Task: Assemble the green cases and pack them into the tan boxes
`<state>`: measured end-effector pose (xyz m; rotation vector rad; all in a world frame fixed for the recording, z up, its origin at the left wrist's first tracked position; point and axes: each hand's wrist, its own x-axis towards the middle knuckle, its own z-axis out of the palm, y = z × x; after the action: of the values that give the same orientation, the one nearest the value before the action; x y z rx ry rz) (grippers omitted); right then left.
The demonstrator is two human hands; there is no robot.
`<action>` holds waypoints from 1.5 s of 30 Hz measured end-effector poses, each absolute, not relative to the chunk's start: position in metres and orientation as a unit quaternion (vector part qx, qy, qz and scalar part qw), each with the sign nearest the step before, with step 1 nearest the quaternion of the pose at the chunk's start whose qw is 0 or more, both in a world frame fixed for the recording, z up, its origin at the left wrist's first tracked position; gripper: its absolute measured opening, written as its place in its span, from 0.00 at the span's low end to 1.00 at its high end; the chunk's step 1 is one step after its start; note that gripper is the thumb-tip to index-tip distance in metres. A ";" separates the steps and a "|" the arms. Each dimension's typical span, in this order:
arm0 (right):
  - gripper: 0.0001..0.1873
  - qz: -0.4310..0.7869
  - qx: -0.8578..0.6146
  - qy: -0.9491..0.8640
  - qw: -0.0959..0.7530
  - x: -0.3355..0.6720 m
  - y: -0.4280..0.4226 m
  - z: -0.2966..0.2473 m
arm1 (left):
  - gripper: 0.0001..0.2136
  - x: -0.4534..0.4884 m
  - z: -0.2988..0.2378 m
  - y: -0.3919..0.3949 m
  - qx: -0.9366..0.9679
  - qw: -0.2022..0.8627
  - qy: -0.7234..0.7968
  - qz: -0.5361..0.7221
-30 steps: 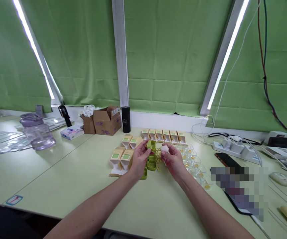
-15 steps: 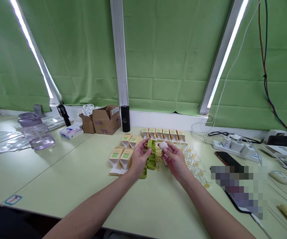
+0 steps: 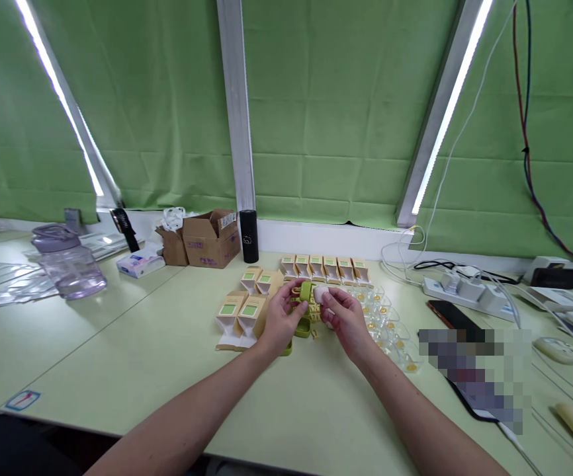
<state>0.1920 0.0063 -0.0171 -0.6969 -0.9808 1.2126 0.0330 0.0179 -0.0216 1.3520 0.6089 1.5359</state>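
My left hand [image 3: 279, 320] pinches a small green case [image 3: 306, 291] above the pale green table [image 3: 118, 357]. My right hand [image 3: 347, 318] pinches a small white object [image 3: 321, 294] that touches the green case's right side. Below the hands lie more green cases [image 3: 303, 326] and small yellow pieces. Tan boxes with green labels [image 3: 239, 315] stand left of my left hand, and a row of them [image 3: 323, 268] stands behind. Clear plastic cups with yellow bits [image 3: 390, 330] lie to the right.
A brown cardboard box [image 3: 210, 238] and a black cylinder [image 3: 249, 236] stand at the back. A purple jug [image 3: 65, 261] is at far left. A power strip with cables [image 3: 468, 291], a phone [image 3: 448, 311] and a blurred patch lie to the right.
My right hand has brought the white object leftward until it meets the green case. The view has shifted slightly.
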 end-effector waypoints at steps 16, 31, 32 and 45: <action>0.22 0.532 -0.326 -0.448 0.640 0.192 0.004 -0.017 | 0.21 0.035 -0.018 0.009 0.597 0.448 0.264 0.612; 0.27 0.498 -0.359 -0.451 0.648 0.185 0.001 -0.017 | 0.21 0.036 -0.027 0.013 0.658 0.360 0.322 0.577; 0.27 0.499 -0.360 -0.448 0.649 0.184 0.002 -0.017 | 0.22 0.037 -0.029 0.013 0.661 0.353 0.325 0.577; 0.29 0.429 -0.376 -0.514 0.641 0.175 -0.002 -0.017 | 0.22 0.039 -0.027 0.001 0.706 0.178 0.357 0.585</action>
<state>0.1748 -0.0015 -0.0166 -0.8577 -1.1709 0.9775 0.0389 0.0005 -0.0267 1.9981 1.0102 1.6552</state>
